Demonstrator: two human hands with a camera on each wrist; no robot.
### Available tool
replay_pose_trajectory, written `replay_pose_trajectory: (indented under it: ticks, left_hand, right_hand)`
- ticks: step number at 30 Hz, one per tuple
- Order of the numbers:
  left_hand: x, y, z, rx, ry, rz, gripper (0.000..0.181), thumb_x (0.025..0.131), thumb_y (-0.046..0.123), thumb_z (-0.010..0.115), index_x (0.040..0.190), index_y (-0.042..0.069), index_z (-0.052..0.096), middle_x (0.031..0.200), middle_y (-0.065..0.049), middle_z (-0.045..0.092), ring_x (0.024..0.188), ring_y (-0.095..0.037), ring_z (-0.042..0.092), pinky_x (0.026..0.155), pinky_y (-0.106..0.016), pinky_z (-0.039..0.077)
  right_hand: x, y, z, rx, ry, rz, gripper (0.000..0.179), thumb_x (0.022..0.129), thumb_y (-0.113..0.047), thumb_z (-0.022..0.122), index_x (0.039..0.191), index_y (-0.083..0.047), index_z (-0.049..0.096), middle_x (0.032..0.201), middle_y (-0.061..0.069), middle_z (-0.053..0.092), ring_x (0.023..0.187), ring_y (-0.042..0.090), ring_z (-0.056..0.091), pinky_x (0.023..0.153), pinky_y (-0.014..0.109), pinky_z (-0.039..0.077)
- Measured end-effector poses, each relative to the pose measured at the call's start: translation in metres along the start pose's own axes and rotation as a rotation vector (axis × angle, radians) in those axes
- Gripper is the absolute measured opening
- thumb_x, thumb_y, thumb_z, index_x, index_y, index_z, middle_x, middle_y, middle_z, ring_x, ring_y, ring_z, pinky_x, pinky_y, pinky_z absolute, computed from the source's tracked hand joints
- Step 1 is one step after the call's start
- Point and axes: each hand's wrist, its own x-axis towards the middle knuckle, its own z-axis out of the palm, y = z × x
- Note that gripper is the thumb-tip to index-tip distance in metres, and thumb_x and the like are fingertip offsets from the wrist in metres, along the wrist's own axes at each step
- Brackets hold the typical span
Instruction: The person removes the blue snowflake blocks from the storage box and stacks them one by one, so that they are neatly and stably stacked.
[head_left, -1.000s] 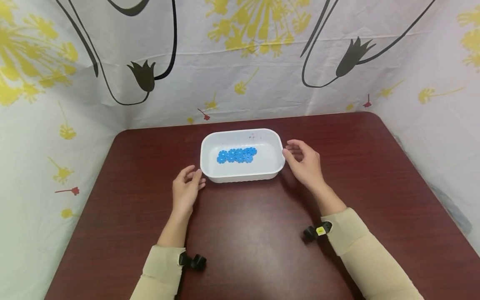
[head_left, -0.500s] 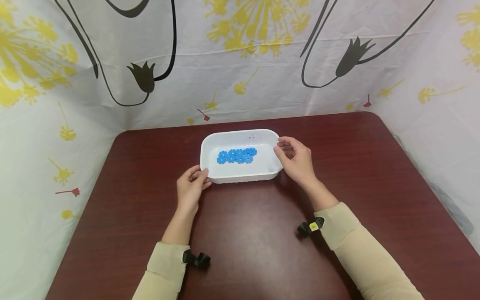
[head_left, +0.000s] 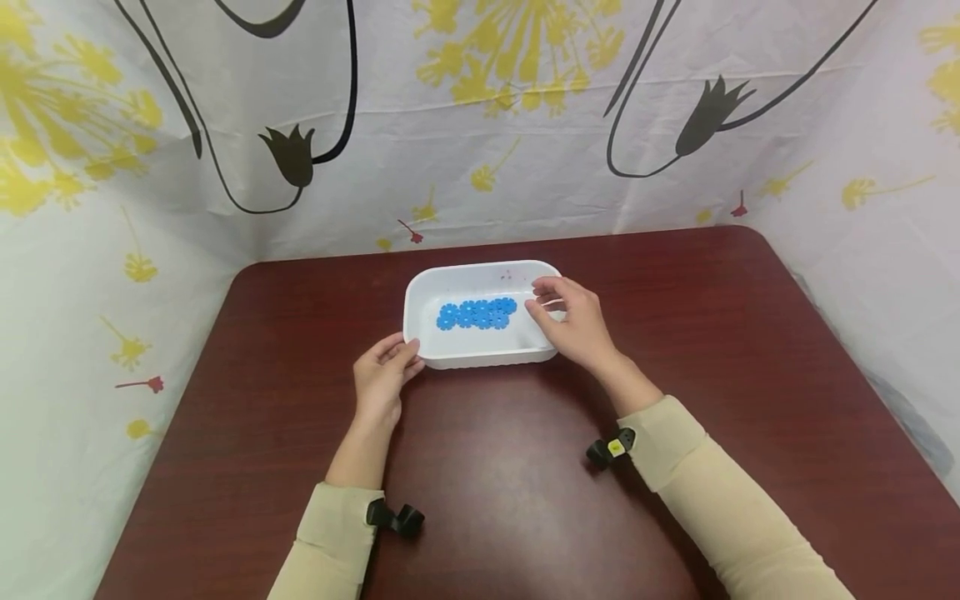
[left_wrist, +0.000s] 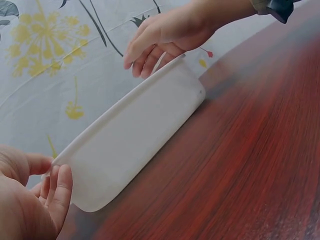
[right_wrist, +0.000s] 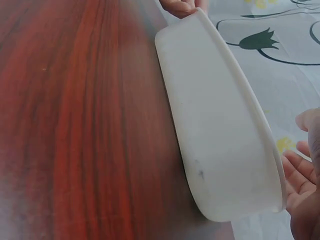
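A white plastic tray [head_left: 487,359] with rounded corners stands toward the back of the table. Inside lie several blue snowflake-shaped discs [head_left: 480,313], grouped left of its middle. At the near left corner my left hand [head_left: 381,375] pinches the rim, thumb on top and fingers against the outside, as the left wrist view shows. My right hand [head_left: 573,321] is over the tray's right end, fingers loosely curved and thumb apart from them, holding nothing. In the right wrist view, the tray's outer wall [right_wrist: 215,115] hides the discs.
The dark red wooden table [head_left: 480,500] reaches to a white cloth [head_left: 450,167] printed with yellow and grey flowers, which hangs behind and at both sides. Each sleeve cuff carries a small black camera [head_left: 396,518].
My right hand has moved left from beside the tray's right edge to over its interior. My left hand has moved slightly right and taken hold of the rim.
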Motion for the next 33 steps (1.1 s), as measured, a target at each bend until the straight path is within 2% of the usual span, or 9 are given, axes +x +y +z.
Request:
replay_pose_trajectory:
  ticks: [6,12,20,27,33]
  left_hand:
    - [-0.001,-0.002,0.002,-0.018,-0.004,-0.001,0.039,0.091,0.0,0.073,0.128,-0.006,0.061,0.094,-0.008,0.058,0.07,-0.012,0.066,0.075,-0.03,0.064]
    - [-0.001,-0.001,0.003,-0.01,-0.003,-0.012,0.039,0.092,0.002,0.073,0.128,-0.005,0.061,0.096,-0.009,0.058,0.071,-0.012,0.066,0.076,-0.029,0.064]
    - [-0.001,0.0,0.004,-0.028,-0.006,-0.013,0.038,0.092,0.0,0.072,0.127,-0.006,0.062,0.093,-0.007,0.058,0.07,-0.012,0.066,0.076,-0.03,0.064]
    - [-0.001,0.001,0.005,-0.046,-0.01,-0.028,0.038,0.092,0.0,0.072,0.129,-0.004,0.062,0.098,-0.009,0.057,0.072,-0.013,0.065,0.079,-0.031,0.064]
    - [-0.001,0.002,0.005,-0.077,-0.01,-0.044,0.04,0.092,-0.001,0.071,0.131,-0.003,0.062,0.099,-0.009,0.057,0.073,-0.013,0.066,0.08,-0.03,0.064]
  right_hand:
    - [0.01,0.0,0.0,-0.046,-0.072,-0.015,0.031,0.092,-0.011,0.075,0.118,0.004,0.066,0.105,0.019,0.069,0.091,0.028,0.07,0.08,0.043,0.064]
    - [0.019,0.001,0.003,-0.047,-0.134,0.019,0.033,0.092,-0.012,0.075,0.119,0.005,0.066,0.106,0.02,0.069,0.092,0.028,0.07,0.08,0.042,0.064]
    - [0.03,-0.002,0.009,-0.045,-0.135,0.04,0.033,0.091,-0.011,0.076,0.118,0.007,0.066,0.105,0.019,0.07,0.091,0.029,0.07,0.081,0.044,0.063]
    - [0.037,-0.007,0.016,-0.026,-0.193,0.041,0.031,0.093,-0.013,0.074,0.117,0.004,0.067,0.107,0.021,0.07,0.092,0.028,0.07,0.083,0.042,0.063]
    - [0.042,-0.009,0.019,-0.064,-0.232,0.035,0.032,0.093,-0.015,0.074,0.116,0.005,0.067,0.105,0.019,0.071,0.091,0.027,0.07,0.083,0.04,0.063]
